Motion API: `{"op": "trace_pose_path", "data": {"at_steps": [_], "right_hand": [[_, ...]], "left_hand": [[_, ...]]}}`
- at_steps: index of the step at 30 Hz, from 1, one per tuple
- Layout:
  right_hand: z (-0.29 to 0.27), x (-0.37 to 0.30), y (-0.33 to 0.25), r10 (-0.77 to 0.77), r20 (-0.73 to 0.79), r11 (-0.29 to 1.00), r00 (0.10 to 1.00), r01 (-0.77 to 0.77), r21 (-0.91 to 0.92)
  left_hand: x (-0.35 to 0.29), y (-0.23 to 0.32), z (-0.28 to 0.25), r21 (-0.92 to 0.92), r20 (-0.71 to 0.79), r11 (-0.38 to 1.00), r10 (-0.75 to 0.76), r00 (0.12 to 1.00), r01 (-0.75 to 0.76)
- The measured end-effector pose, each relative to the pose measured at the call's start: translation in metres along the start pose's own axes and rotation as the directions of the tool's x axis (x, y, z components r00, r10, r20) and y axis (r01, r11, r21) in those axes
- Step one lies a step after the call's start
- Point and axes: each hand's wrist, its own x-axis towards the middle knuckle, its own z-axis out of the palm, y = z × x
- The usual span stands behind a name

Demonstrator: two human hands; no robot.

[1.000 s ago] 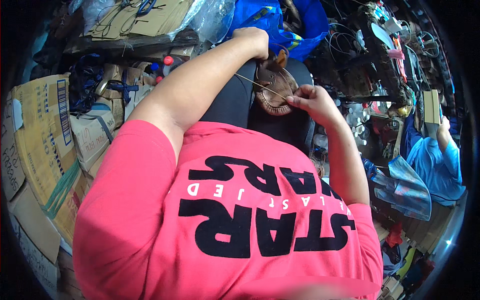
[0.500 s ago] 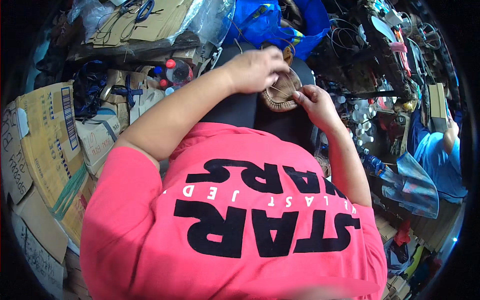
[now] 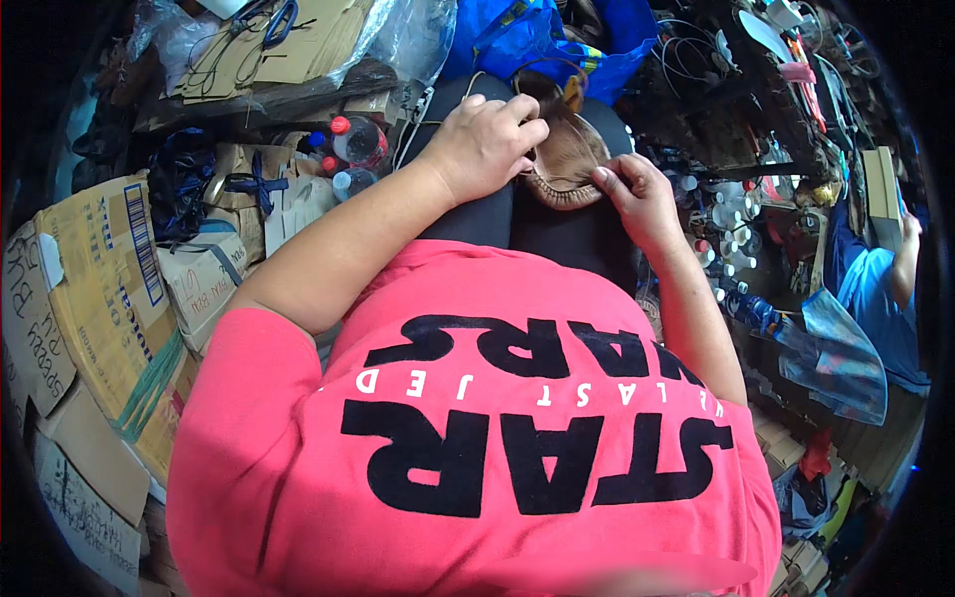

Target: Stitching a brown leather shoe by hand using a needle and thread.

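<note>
A brown leather shoe (image 3: 572, 149), with a gathered, stitched seam around its toe, lies over my dark-clad lap, toe toward me. My left hand (image 3: 487, 147) is at its left edge, fingers curled inward with the tips at the rim. Whatever they grip is hidden. On the opposite side, my right hand (image 3: 640, 194) pinches the shoe's right edge between thumb and forefinger. A thin thread shows over the leather close to the right thumb.
Beyond my knees stands a blue bag (image 3: 487, 40). Cardboard boxes (image 3: 95, 269) and capped bottles (image 3: 356, 141) crowd the left side. To the right are a cluttered dark bench (image 3: 761, 109), more small bottles (image 3: 731, 229) and another person's blue-sleeved arm (image 3: 880, 289).
My left hand has dropped from above the shoe to its left edge, uncovering more of the leather. My right hand has shifted slightly rightward, still at the shoe's right edge.
</note>
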Motion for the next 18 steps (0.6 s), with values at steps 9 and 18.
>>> {"op": "trace_pose_path", "data": {"at_steps": [9,18], "right_hand": [[-0.021,-0.018,-0.007,-0.167,-0.033,0.983,0.985,0.163,-0.088],[-0.016,-0.024,-0.013,-0.110,0.010,0.990,0.994,0.110,-0.085]], "left_hand": [[-0.028,-0.023,-0.023,-0.235,0.118,0.965,-0.087,0.989,0.113],[-0.022,-0.003,-0.031,-0.402,-0.019,0.901,-0.185,0.983,0.162]]}}
